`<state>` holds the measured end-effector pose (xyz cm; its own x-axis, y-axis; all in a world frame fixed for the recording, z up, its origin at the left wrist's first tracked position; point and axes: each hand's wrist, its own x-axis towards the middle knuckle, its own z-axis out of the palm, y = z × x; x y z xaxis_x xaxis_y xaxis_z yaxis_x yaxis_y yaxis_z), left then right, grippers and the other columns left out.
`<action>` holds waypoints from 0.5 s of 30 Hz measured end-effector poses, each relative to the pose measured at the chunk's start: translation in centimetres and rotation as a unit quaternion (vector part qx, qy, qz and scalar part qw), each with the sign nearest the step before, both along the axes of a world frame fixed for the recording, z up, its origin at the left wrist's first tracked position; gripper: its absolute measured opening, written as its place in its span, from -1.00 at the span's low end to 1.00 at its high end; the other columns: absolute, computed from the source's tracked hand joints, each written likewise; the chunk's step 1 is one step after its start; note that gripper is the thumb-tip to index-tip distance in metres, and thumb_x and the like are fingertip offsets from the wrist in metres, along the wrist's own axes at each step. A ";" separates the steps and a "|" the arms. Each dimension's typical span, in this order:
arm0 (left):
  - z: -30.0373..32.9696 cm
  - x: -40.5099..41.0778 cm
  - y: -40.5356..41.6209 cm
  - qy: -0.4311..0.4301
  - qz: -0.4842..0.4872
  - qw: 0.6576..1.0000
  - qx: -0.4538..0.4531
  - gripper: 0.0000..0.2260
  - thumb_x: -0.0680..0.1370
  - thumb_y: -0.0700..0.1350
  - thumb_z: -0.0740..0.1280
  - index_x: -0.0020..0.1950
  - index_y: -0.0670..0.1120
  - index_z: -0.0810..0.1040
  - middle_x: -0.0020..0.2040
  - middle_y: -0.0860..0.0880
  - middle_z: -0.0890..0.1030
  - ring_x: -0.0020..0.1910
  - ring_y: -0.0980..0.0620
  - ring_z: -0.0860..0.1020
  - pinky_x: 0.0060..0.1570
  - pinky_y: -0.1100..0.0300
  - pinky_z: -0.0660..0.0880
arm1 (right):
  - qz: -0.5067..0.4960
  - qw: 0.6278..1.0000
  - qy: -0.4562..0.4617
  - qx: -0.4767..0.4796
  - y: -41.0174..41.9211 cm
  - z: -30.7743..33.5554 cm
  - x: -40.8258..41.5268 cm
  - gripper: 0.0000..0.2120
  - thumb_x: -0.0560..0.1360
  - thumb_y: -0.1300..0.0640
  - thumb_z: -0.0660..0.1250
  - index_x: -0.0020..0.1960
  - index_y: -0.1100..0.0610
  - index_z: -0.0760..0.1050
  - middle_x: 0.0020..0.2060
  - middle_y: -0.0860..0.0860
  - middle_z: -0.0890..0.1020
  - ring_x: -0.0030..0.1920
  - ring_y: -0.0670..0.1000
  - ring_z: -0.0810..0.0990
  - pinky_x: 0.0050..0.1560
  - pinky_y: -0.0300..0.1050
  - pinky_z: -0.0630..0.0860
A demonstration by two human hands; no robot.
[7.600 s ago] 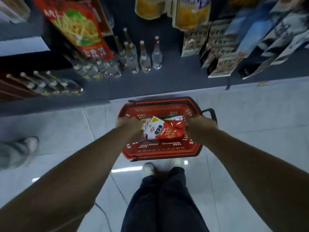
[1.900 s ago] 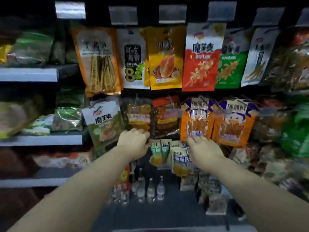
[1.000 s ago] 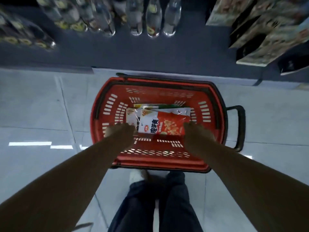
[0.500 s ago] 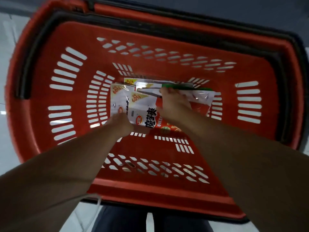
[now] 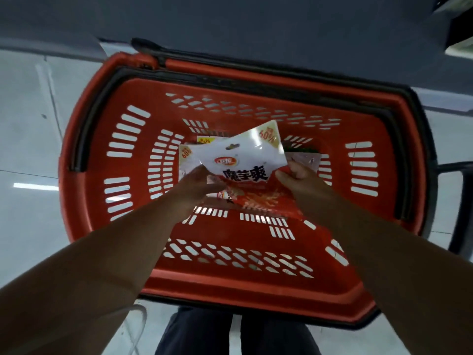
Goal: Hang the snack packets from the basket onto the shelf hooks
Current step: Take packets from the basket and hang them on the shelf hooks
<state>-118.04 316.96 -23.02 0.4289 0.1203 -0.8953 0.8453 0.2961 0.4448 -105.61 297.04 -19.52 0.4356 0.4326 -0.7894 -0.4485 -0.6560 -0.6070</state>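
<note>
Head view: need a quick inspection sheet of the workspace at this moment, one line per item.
Surface: pale glossy tiled floor; the red slotted plastic basket stands on it.
Job's things: white-and-red foil snack packet lifted above the basket floor, hang hole at its top edge; more packets lie beneath it.
Clutter: nothing seen.
Grippers: left hand pinches the packet's left edge; right hand grips its right edge.
Cables: thin pale cord by the left forearm.
Surroundings: dark grey shelf base beyond the basket; person's dark trousers below it; no hooks in view.
</note>
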 end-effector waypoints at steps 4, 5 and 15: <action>2.4 0.9 -1.0 -0.023 0.028 0.999 0.025 -0.76 0.47 -0.02 0.45 0.10 0.00 0.56 0.08 0.03 0.64 0.12 -0.01 0.56 0.15 0.09 0.47 | -0.050 0.999 0.011 0.006 -0.6 1.8 -0.3 -0.72 0.59 -0.07 0.20 0.29 -0.11 0.41 0.18 -0.09 0.56 0.09 -0.06 0.61 0.02 -0.07 0.61; 3.0 0.8 -1.1 -0.023 0.055 0.998 0.028 -0.67 0.41 0.07 0.48 0.11 -0.02 0.59 0.07 0.03 0.65 0.14 -0.02 0.55 0.21 0.03 0.44 | -0.070 0.998 0.002 0.004 -0.5 2.5 -0.4 -0.74 0.60 -0.06 0.19 0.27 -0.10 0.42 0.15 -0.12 0.58 0.06 -0.10 0.61 -0.07 -0.17 0.60; 14.5 2.5 0.6 -0.110 0.059 0.991 0.045 -0.80 0.48 -0.11 0.43 0.05 -0.17 0.66 -0.01 -0.08 0.71 0.02 -0.03 0.65 -0.07 0.21 0.59 | -0.134 0.980 -0.148 -0.016 -0.5 14.7 1.4 -0.81 0.58 0.08 0.28 0.16 0.01 0.56 -0.05 -0.10 0.65 -0.09 -0.16 0.62 -0.18 -0.28 0.54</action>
